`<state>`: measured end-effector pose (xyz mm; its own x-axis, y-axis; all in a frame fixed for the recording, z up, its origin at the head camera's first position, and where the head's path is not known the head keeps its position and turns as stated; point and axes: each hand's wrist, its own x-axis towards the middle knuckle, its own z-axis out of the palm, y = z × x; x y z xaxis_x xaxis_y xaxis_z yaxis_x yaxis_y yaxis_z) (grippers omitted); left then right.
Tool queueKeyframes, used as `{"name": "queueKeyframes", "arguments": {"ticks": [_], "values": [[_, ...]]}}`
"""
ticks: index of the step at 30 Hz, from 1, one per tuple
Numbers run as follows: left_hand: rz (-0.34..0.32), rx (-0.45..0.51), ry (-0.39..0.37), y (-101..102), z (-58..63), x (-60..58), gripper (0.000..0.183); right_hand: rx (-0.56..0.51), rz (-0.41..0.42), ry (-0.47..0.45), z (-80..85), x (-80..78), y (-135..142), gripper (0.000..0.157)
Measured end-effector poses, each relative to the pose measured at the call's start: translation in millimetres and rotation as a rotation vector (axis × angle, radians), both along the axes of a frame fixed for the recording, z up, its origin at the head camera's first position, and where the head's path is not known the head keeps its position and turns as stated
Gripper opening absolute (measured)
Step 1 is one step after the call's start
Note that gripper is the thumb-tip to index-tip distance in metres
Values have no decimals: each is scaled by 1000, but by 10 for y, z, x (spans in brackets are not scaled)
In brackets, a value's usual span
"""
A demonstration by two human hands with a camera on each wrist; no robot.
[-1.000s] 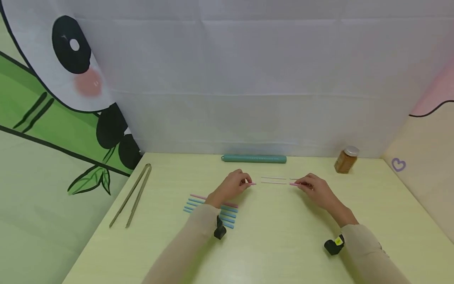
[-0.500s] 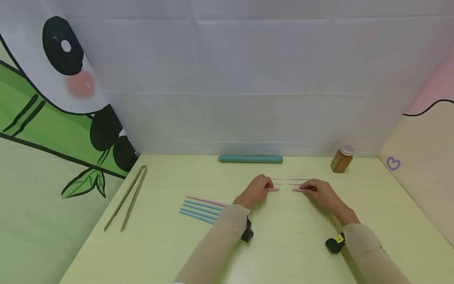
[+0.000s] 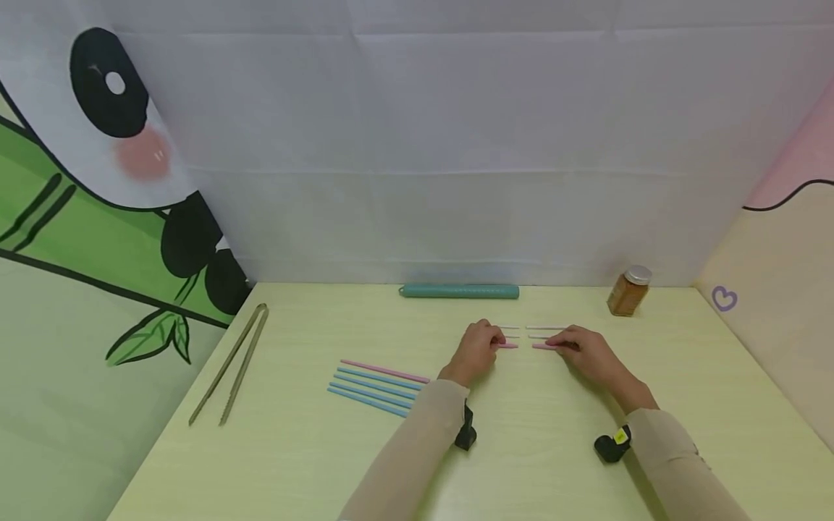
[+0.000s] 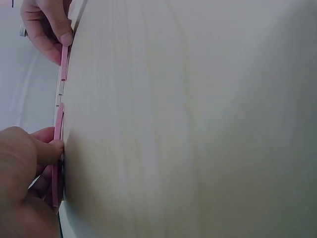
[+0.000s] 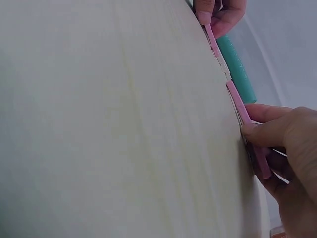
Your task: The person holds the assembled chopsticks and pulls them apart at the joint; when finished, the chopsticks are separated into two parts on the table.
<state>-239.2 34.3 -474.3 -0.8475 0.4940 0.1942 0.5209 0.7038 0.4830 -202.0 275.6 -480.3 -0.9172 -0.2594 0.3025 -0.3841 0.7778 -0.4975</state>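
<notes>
In the head view my left hand [image 3: 476, 354] pinches a short pink stick [image 3: 510, 346], whose tip points right. Facing it, my right hand [image 3: 589, 354] pinches another pink stick [image 3: 542, 346], with a small gap between the two ends. Both wrist views show thumb and fingers on the sticks, which lie low at the tabletop: the left one [image 4: 58, 121] and the right one [image 5: 237, 99]. Just behind them, pale thin sticks [image 3: 546, 328] lie in two rows, partly hidden by the hands.
Several blue sticks [image 3: 374, 391] and one long pink stick [image 3: 384, 370] lie left of my left forearm. Metal tongs [image 3: 237, 362] rest farther left. A green cylindrical case [image 3: 459, 291] lies at the back edge; a brown jar [image 3: 628, 291] stands back right.
My left hand has moved right, away from over the blue sticks, and nearer the body with its pink stick. The right hand has shifted slightly nearer too. Over the last half second both barely moved.
</notes>
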Motion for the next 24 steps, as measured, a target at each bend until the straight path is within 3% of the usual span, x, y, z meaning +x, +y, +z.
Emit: {"name": "queueKeyframes", "arguments": {"ticks": [11,24], "values": [[16,6,18,15,-20,-3,19,22,20,56,-22,-20,7,20],[31,12,50,27,-40,5,20,10,-3,9,30,-7,-17,19]]}}
